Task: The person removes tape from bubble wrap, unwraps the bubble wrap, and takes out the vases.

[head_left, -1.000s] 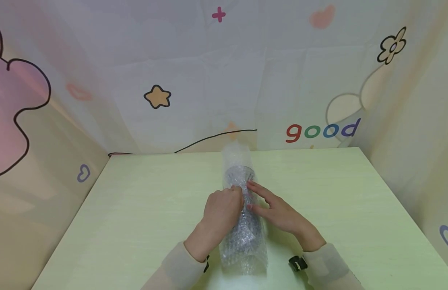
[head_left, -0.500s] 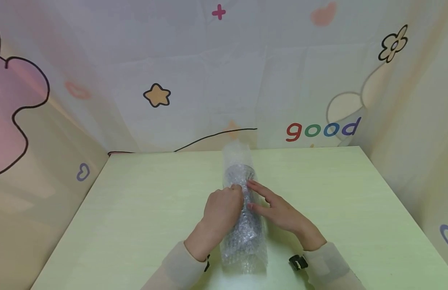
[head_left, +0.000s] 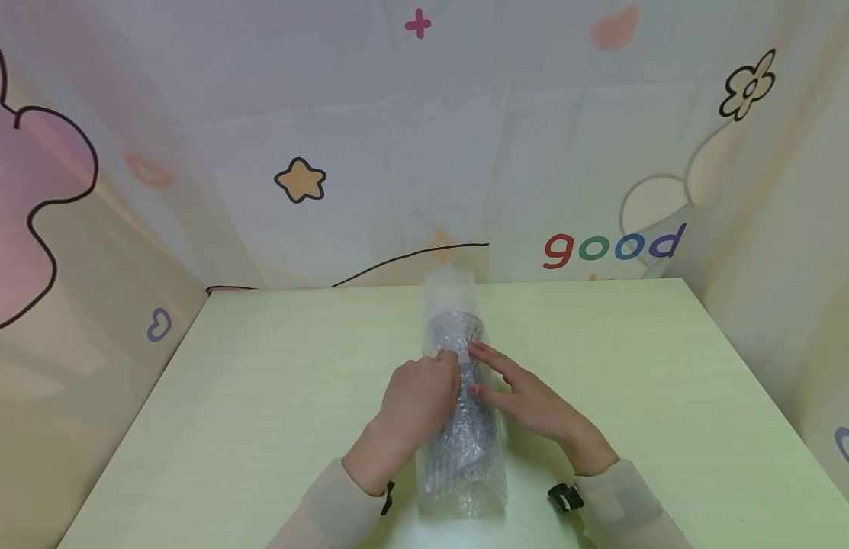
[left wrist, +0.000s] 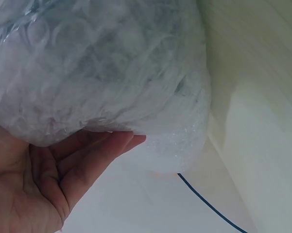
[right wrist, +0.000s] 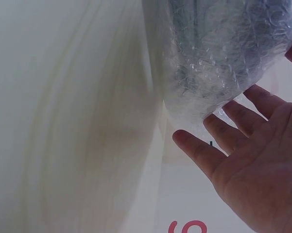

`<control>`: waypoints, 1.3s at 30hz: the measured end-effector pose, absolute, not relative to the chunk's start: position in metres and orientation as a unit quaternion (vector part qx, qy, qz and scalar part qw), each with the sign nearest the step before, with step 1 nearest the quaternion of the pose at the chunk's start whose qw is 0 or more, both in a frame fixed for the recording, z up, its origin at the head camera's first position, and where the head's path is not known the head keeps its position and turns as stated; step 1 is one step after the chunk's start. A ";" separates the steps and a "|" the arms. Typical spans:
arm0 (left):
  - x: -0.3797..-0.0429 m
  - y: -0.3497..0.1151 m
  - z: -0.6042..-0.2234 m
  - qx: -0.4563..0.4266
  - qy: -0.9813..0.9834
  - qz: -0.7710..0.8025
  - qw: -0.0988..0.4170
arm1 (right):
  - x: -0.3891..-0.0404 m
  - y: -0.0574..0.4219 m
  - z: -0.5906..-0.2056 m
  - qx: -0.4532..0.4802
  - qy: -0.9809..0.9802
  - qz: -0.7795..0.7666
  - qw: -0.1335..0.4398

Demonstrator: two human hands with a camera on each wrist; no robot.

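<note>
A long bundle in clear bubble wrap (head_left: pixel 465 450) lies lengthwise on the table. Something dark and roughly cylindrical shows faintly through the layers, but its kind cannot be made out. My left hand (head_left: pixel 420 396) is bent over the left side of the bundle and grips the bubble wrap; its fingertips are hidden in the head view. From the left wrist, the fingers (left wrist: pixel 99 162) meet the underside of the wrap, while the thumb is mostly hidden. On the other side, my right hand (head_left: pixel 534 404) rests its spread, nearly straight fingers (right wrist: pixel 199 150) against the wrap.
The pale green table (head_left: pixel 294 366) extends to both sides of the bundle. Behind it hangs a printed cloth backdrop (head_left: pixel 397 152) with cartoon shapes and the word "good" (head_left: pixel 612 245). A black strap buckle (head_left: pixel 565 498) sits at the right cuff.
My left wrist and forearm have shifted very slightly left, with the fingers staying at the same place on the wrap. The right hand and the bundle look unmoved.
</note>
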State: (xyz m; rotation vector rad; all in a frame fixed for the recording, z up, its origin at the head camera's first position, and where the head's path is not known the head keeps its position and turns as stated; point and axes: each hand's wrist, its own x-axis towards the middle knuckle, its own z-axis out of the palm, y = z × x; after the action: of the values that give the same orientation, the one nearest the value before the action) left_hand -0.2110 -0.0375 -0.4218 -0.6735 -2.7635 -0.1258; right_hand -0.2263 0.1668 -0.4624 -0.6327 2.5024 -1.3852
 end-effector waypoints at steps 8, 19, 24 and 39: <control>-0.211 -0.042 -0.419 -0.238 -0.960 -0.089 0.118 | -0.225 0.165 -0.463 -0.215 0.851 -0.469 0.098; -0.211 -0.042 -0.422 -0.237 -0.960 -0.096 0.117 | -0.226 0.164 -0.463 -0.223 0.858 -0.455 0.082; -0.211 -0.043 -0.422 -0.240 -0.958 -0.092 0.125 | -0.223 0.162 -0.461 -0.217 0.869 -0.438 0.075; -0.210 -0.043 -0.420 -0.230 -0.962 -0.099 0.106 | -0.220 0.155 -0.454 -0.190 0.894 -0.400 0.068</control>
State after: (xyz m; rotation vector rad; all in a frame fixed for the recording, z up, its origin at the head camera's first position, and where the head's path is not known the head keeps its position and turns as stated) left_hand -0.2098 -0.0425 -0.4203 -0.6783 -2.8339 -0.2921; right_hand -0.2195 0.1551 -0.4536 -0.5730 2.6929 -1.2063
